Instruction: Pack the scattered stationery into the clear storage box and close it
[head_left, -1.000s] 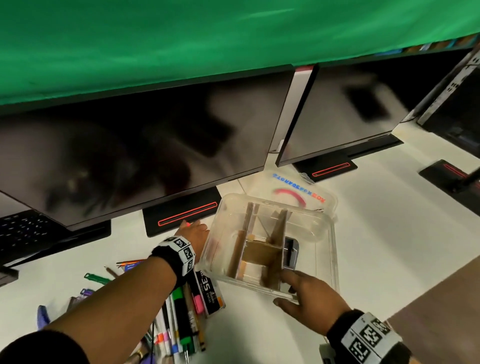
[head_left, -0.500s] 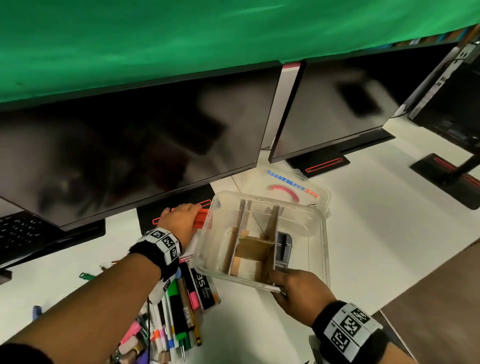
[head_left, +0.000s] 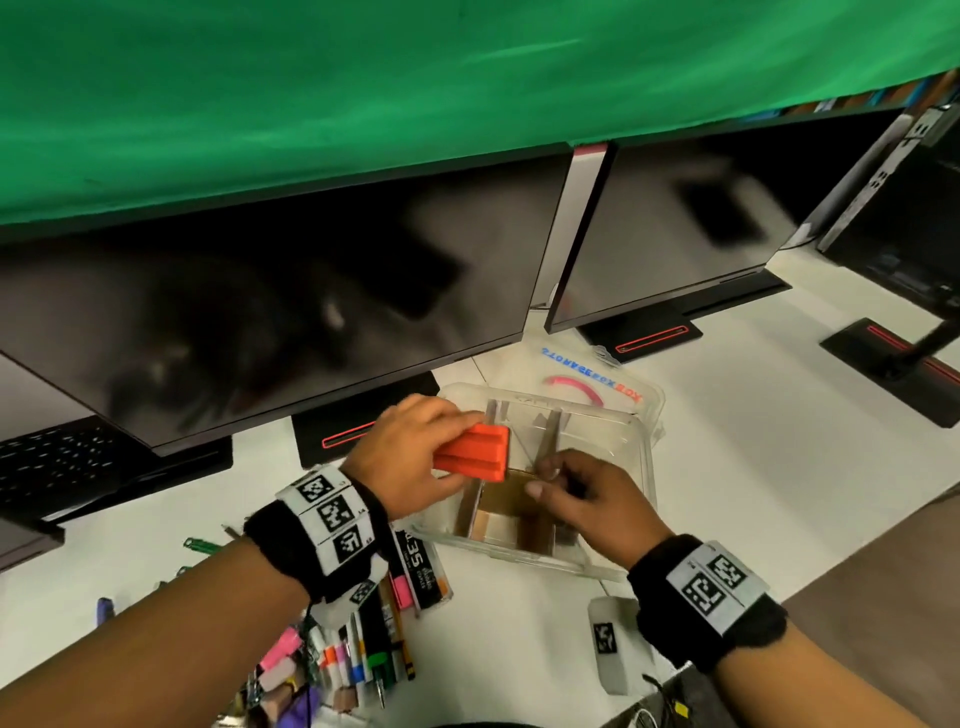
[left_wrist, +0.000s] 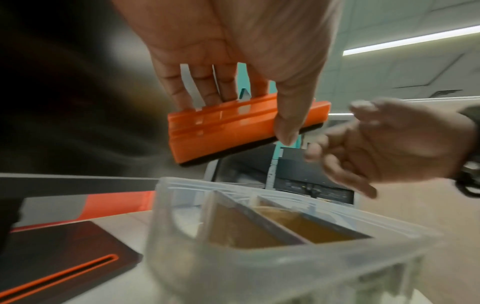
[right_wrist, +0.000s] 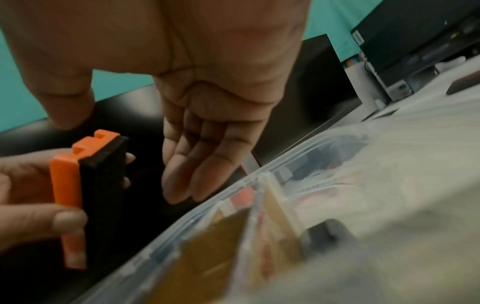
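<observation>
**Item: orange eraser, being loaded**

The left hand (head_left: 410, 457) is pinching the orange board eraser (head_left: 474, 451) (black felt underneath) above the left edge of the clear storage box (head_left: 641, 467), which is sitting on the tabletop (head_left: 727, 467). The right hand (head_left: 587, 493) is hovering with fingers relaxed and holding nothing over the cardboard dividers (head_left: 519, 491). Next: lowering it into a compartment wide enough. Pens (head_left: 363, 654) are waiting; the lid (head_left: 597, 374) is lying open behind.

I see storage box (head_left: 641, 470): clear glossy plastic | dividers (head_left: 511, 493): matt brown cardboard | eraser (left_wrist: 233, 127): smooth orange plastic, black felt pad | desk (head_left: 753, 467): smooth matt white
</observation>
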